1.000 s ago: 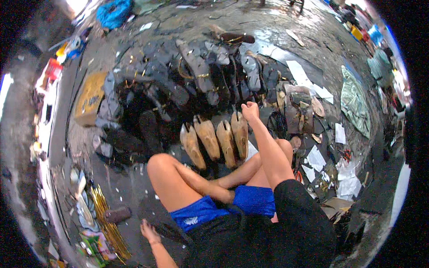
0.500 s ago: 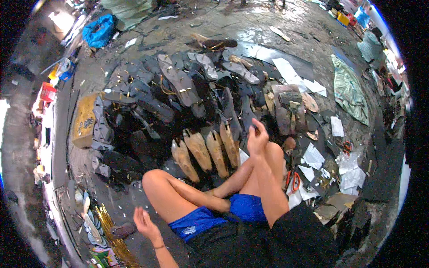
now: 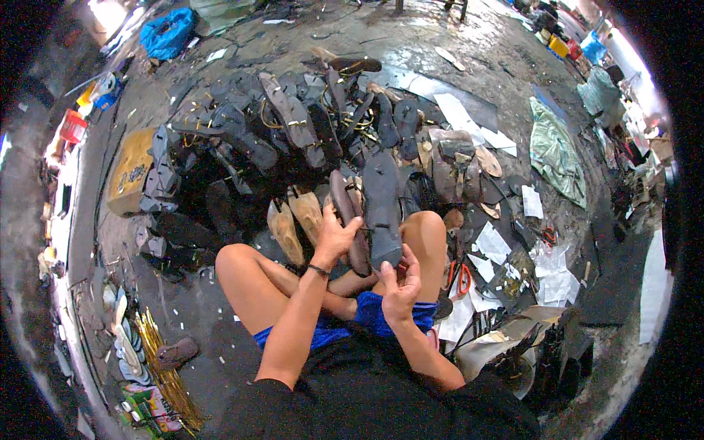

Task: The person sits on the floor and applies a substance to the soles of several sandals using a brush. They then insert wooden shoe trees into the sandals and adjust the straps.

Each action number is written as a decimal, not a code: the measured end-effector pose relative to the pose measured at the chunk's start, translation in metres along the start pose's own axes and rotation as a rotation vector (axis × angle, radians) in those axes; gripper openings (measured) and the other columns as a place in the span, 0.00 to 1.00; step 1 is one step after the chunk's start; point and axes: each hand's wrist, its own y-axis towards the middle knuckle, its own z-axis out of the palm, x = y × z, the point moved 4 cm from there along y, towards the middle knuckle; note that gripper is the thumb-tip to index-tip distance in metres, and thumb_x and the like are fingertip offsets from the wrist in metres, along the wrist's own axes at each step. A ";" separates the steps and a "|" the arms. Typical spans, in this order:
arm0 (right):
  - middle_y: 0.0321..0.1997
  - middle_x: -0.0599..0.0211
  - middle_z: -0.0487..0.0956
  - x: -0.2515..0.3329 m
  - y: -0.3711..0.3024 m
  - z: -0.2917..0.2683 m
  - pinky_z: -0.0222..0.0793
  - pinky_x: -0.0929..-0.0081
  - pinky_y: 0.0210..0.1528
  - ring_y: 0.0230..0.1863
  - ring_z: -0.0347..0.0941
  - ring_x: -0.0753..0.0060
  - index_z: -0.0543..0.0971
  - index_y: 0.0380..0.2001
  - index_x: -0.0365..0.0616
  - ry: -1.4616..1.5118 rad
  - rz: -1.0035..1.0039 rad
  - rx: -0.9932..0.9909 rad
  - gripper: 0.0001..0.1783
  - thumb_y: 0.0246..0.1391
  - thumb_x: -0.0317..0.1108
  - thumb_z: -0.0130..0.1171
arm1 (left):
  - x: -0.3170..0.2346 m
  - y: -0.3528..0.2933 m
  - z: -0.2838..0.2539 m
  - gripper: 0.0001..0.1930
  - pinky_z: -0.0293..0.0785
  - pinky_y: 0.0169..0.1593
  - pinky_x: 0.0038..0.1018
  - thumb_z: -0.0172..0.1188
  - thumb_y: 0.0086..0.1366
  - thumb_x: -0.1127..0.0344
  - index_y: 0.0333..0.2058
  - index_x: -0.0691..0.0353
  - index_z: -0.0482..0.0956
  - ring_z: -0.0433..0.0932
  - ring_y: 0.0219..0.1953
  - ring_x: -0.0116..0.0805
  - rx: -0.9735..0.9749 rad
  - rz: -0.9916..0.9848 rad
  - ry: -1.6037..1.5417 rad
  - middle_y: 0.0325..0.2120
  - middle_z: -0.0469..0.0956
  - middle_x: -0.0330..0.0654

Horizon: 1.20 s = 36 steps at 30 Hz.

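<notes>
My left hand [image 3: 339,238] grips a brown sandal sole [image 3: 345,209], which is turned on edge above the wooden shoe lasts. Beside it, a dark grey sandal sole [image 3: 381,198] stands nearly upright, broad face toward me. My right hand [image 3: 400,290] has its thumb and fingers closed at that sole's lower end. Two pale wooden shoe lasts [image 3: 284,231] show to the left of my left hand; another is mostly hidden behind the brown sole. Farther out lies a heap of dark sandals with straps [image 3: 290,117].
Wooden block [image 3: 130,172] stands left of the heap. Orange-handled scissors [image 3: 460,279] and paper scraps [image 3: 493,242] lie right of my knee. A green cloth [image 3: 554,150] is farther right. Thin golden rods [image 3: 165,367] and a loose brown sandal [image 3: 177,352] lie at lower left.
My left hand has come up from the lower left and now holds the brown sole. My right hand has drawn back toward my lap, at the dark grey sole's lower end. The view has shifted slightly.
</notes>
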 end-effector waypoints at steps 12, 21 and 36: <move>0.48 0.55 0.71 0.047 -0.005 -0.016 0.68 0.70 0.51 0.50 0.70 0.65 0.69 0.51 0.37 -0.484 -0.759 0.057 0.23 0.53 0.25 0.65 | -0.154 -0.022 0.016 0.55 0.70 0.58 0.38 0.71 0.57 0.51 0.70 0.63 0.40 0.68 0.61 0.45 0.161 0.335 -0.291 0.62 0.63 0.59; 0.56 0.54 0.69 0.137 -0.036 0.000 0.63 0.60 0.64 0.58 0.69 0.56 0.66 0.57 0.33 -0.287 -0.439 0.947 0.40 0.47 0.40 0.74 | -0.077 -0.197 -0.097 0.28 0.69 0.61 0.37 0.67 0.57 0.75 0.56 0.66 0.69 0.76 0.56 0.41 0.336 0.392 -0.354 0.55 0.74 0.52; 0.51 0.62 0.76 0.144 -0.066 0.061 0.69 0.66 0.42 0.43 0.74 0.63 0.78 0.52 0.48 -0.439 -0.557 1.505 0.24 0.47 0.31 0.54 | -0.064 -0.256 -0.135 0.23 0.74 0.57 0.45 0.71 0.48 0.75 0.46 0.63 0.79 0.80 0.50 0.46 0.189 0.394 -0.042 0.46 0.81 0.47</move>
